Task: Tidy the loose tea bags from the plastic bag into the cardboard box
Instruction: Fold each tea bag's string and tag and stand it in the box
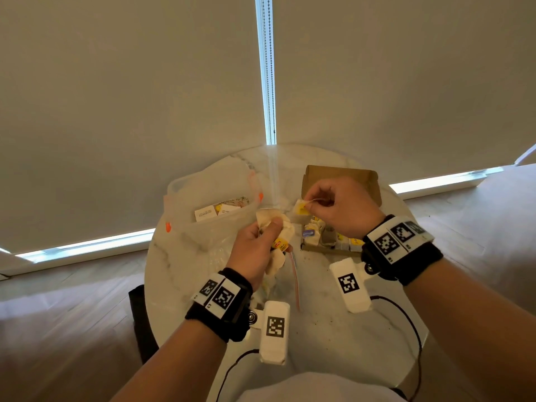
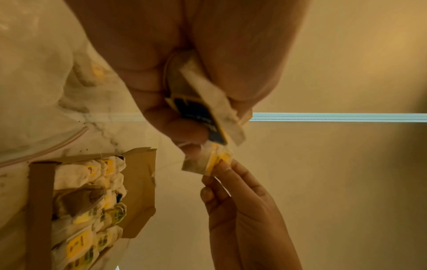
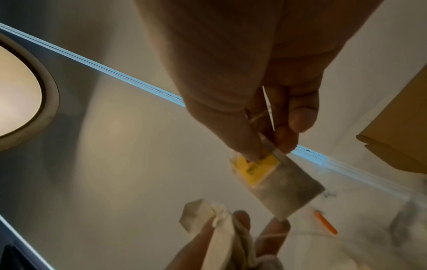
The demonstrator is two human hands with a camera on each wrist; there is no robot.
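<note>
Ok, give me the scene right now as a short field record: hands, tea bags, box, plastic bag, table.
left hand: grips a bunch of tea bags, held above the table
right hand: pinches a single tea bag by its yellow tag, over the box's near-left corner
cardboard box: open, flap up, rows of tea bags already inside
plastic bag: left of the box, some packets left in it
table: round, marbled, a few dark specks near the box
</note>
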